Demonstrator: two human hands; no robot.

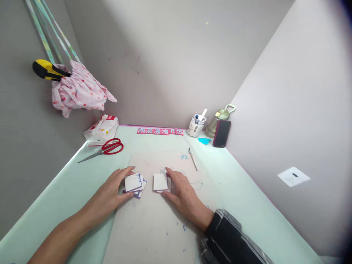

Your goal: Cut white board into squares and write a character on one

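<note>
My left hand (117, 189) curves its thumb and fingers around the edges of a loose stack of white square tiles (133, 182). Blue marks show on the top tile's corner, and the lower ones lie turned askew with blue edges. To the right, my right hand (183, 190) holds a smaller stack of white squares (160, 182) between thumb and fingers; its top square looks plain. Both stacks rest on a pale, ink-marked board (143, 231), with a gap between them. How many squares lie in each stack is hard to tell.
Red-handled scissors (112, 146) lie at left, near a tissue pack (102, 128). A craft knife (193, 160) lies on the board. At the back stand a pink lettered strip (160, 131), a jar (195, 126), a bottle (213, 124) and a phone (222, 134). A pink bag (79, 90) hangs upper left.
</note>
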